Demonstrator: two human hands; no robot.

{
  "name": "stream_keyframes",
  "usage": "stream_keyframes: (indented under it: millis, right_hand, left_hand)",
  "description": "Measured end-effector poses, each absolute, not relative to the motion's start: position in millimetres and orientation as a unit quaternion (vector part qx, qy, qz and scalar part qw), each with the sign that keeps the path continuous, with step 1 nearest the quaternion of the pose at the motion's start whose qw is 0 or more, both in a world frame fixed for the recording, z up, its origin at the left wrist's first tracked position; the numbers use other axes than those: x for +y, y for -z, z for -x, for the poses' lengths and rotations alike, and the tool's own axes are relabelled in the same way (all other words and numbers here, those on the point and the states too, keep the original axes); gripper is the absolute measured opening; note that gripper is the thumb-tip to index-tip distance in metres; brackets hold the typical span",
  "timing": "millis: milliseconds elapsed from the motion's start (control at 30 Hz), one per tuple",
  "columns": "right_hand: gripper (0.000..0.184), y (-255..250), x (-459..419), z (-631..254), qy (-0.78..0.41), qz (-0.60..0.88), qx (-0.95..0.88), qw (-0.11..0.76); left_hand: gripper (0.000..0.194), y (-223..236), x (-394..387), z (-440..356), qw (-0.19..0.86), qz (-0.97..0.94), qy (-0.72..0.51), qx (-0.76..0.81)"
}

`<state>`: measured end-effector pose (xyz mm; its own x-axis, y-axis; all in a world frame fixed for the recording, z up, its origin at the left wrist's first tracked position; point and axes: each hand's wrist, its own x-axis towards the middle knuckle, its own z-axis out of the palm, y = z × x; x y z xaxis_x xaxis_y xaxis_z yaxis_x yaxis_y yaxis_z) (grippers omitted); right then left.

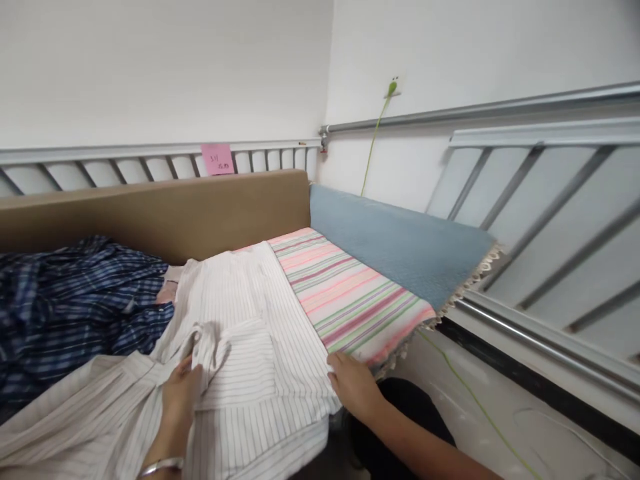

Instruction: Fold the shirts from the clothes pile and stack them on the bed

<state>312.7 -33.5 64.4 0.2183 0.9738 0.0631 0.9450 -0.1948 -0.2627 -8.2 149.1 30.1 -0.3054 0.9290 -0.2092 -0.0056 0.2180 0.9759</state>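
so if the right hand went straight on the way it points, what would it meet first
The right hand would meet the white striped shirt first: its fingertips are already at the edge. Whether they'd slide over or under is unclear.

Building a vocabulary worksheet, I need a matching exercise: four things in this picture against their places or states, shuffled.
Things:
1. white thin-striped cloth garment
2. dark blue plaid cloth
3. square pink paper note
4. bright green plastic plug

Places or states:
A. in the white wall socket
B. touched by the left hand and right hand
C. on the white slatted metal frame
D. rumpled at the picture's left edge

Pairs: 1-B, 2-D, 3-C, 4-A
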Motion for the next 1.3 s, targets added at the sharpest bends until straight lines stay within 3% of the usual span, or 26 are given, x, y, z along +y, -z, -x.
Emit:
stream_keyframes:
  millis: [67, 200, 300, 433, 567, 667, 800, 1100, 1300]
  right_hand:
    - [0.014, -64.2, -33.8, -318.0, -0.083, 0.784, -0.595, 0.156]
    - [0.018, -42.1, -38.6, -324.5, -0.211, 0.814, -0.48, 0.249]
    - [0.006, -20.1, -38.1, -323.8, -0.3, 0.801, -0.413, 0.314]
    - [0.013, -10.1, -35.7, -324.4, -0.297, 0.768, -0.417, 0.385]
    - [0.021, -10.4, -37.4, -327.3, -0.34, 0.766, -0.395, 0.376]
    - [0.026, -13.3, -41.6, -334.7, -0.353, 0.779, -0.405, 0.323]
    - [0.025, -35.8, -35.7, -348.6, -0.243, 0.767, -0.536, 0.255]
    - [0.034, -78.9, 51.6, -278.1, -0.234, 0.585, -0.711, 0.313]
    - [0.024, -43.5, 84.6, -261.1, -0.411, 0.548, -0.597, 0.418]
  left_hand:
    - [0.049, -31.8, 145.6, 10.6, 0.489, -0.341, -0.506, 0.623]
    - [0.048, -45.2, 138.2, 12.1, 0.536, -0.308, -0.498, 0.608]
    - [0.045, -54.2, 131.3, 9.7, 0.546, -0.292, -0.496, 0.608]
    - [0.043, -61.6, 121.5, 5.4, 0.56, -0.293, -0.509, 0.584]
    - [0.044, -58.0, 104.9, 3.8, 0.551, -0.296, -0.481, 0.614]
    - [0.044, -52.2, 91.0, 9.2, 0.535, -0.272, -0.466, 0.651]
    - [0.043, -53.2, 82.6, 29.0, 0.498, -0.263, -0.466, 0.682]
    - [0.027, -71.1, 82.5, 64.1, 0.37, -0.311, -0.469, 0.739]
    - [0.025, -106.5, 128.9, 33.6, 0.272, -0.494, -0.374, 0.736]
